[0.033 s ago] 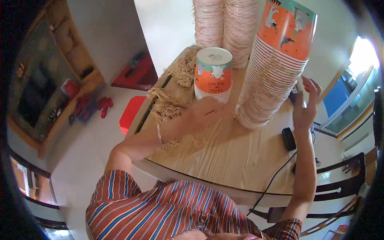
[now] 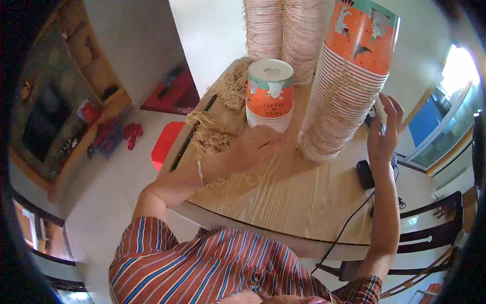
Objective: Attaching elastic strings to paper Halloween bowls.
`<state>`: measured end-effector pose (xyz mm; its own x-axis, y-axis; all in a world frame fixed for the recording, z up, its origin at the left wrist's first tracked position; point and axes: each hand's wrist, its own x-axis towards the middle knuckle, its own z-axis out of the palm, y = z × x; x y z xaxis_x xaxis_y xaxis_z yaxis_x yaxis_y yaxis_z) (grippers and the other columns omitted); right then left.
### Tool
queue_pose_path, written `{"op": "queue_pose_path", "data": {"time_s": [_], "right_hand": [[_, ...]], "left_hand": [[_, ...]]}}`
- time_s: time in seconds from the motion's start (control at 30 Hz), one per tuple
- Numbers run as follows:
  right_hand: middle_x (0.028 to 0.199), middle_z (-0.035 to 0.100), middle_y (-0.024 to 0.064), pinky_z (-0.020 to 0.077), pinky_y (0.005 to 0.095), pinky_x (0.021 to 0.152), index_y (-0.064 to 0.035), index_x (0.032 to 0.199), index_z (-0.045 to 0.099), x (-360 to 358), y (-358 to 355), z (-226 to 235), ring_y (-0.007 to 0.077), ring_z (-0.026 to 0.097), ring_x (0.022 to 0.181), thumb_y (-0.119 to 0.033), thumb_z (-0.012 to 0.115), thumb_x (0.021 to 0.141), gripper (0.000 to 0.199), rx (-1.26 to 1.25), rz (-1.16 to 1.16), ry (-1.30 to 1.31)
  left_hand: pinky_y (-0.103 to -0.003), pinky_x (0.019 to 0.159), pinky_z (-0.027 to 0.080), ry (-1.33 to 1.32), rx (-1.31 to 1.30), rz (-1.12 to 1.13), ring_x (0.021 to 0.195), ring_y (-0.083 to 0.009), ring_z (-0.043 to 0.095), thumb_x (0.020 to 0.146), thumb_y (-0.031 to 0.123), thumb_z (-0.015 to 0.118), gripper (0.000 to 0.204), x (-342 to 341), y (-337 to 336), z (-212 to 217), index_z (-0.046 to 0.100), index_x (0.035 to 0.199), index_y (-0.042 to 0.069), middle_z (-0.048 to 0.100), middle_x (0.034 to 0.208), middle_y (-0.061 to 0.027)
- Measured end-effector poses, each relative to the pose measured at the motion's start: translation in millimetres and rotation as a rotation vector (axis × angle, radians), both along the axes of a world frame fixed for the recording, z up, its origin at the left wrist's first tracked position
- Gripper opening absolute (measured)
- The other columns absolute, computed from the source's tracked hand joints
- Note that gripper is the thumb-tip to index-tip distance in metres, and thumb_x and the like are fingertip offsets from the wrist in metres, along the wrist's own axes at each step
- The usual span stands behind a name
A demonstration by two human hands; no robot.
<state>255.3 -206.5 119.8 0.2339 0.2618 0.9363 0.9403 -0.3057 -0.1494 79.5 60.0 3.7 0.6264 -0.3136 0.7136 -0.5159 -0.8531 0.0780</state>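
- Balance looks like the weak point: the tall cup stack leans right on the surface, so a bump from your right hand, fingers spread wide just beside it, could topple it.
- Your left hand is before the short cup stack; whether its curled fingers grip anything cannot be told.
- Count one tall stack, one short, two rear stacks, one black adapter; the tan strands overlap too much.
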Motion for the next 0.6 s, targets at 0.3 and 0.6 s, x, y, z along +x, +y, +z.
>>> {"op": "queue_pose_path", "data": {"time_s": [0.3, 0.6], "right_hand": [[0.097, 0.056, 0.0154, 0.0466, 0.0372, 0.075, -0.0009, 0.099, 0.055, -68.6, 17.4, -69.4, 0.0337, 0.055, 0.090, 0.013, 0.050, 0.069, 0.033, -0.310, 0.379, -0.088], [0.099, 0.056, 0.0171, 0.0474, 0.0468, 0.076, -0.0037, 0.105, 0.055, -109.7, 84.4, -138.3, 0.0384, 0.056, 0.092, -0.002, 0.056, 0.076, 0.030, -0.809, 0.631, 0.295]], "left_hand": [[-0.040, 0.085, 0.047, 0.186, -0.964, 0.201, 0.101, -0.0334, 0.055, 0.077, 0.007, 0.065, 0.031, -27.8, 19.9, 6.5, 0.057, 0.108, 0.003, 0.056, 0.109, -0.0169], [-0.043, 0.096, 0.042, -0.176, -0.513, 0.402, 0.115, -0.0402, 0.047, 0.069, 0.049, 0.074, 0.083, 72.2, 94.0, 76.1, 0.045, 0.126, -0.002, 0.045, 0.125, -0.0265]]}}
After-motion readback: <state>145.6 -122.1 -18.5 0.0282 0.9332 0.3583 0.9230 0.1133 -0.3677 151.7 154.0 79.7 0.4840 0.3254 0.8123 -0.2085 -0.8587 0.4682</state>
